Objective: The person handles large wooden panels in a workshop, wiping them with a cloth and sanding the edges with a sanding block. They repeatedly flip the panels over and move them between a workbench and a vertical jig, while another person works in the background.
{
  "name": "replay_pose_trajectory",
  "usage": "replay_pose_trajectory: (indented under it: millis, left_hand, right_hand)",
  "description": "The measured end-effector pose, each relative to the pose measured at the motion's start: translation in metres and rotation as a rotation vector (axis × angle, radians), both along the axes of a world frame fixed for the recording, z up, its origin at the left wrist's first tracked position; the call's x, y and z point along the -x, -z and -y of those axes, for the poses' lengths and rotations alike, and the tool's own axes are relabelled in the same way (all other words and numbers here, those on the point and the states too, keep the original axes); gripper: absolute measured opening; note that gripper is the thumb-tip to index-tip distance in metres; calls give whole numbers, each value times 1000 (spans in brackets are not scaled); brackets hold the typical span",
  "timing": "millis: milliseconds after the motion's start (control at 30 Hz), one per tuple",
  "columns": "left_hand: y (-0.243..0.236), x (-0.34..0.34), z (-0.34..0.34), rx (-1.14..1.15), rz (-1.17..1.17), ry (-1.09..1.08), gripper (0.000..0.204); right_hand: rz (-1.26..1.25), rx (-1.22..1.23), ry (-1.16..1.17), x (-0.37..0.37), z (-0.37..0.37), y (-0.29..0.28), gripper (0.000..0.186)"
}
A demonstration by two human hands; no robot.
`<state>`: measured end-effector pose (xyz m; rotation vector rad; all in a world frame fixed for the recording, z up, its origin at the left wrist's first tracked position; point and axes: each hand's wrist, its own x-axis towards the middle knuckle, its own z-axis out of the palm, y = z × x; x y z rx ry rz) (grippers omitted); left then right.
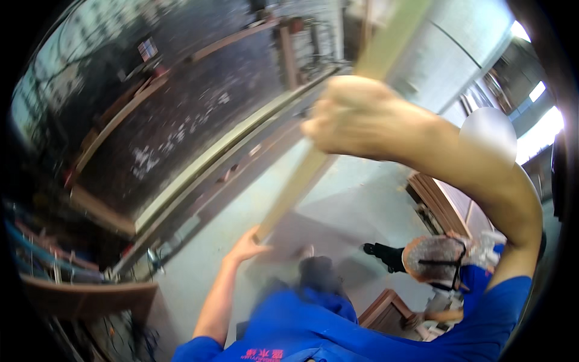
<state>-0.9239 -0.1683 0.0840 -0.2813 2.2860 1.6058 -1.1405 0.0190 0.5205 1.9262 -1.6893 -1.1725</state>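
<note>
A long, pale wooden plank (297, 188) slants across the middle of the view, from low left up to the top right. High on it, my right hand (353, 117) is closed in a fist around the wood, slightly smeared by motion, with the arm raised and bent. Lower down, my left hand (246, 246) holds the near end of the plank, its thumb stretched to the side. The far end of the wood runs past the top edge of the view.
To the left stands a large dark worktable (199, 120) with wooden strips along its edges. At right, another person in a greyish apron (433, 260) is beside stacked brown boards (443, 205). A brown wooden frame (386, 308) lies low right. Grey floor (199, 247) stretches between.
</note>
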Motion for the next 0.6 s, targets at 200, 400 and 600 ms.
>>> replay_pose_trajectory:
  millis: [200,400,600]
  left_hand:
    - [121,1,0,224,-65,-381,38]
    - [107,57,0,242,-266,-263,22]
    - [23,51,57,352,-174,-316,21]
  right_hand:
    - [19,128,149,23,10,-5,7]
    - [147,46,459,117,-5,-1,6]
    - [264,-45,635,225,-12,13,14]
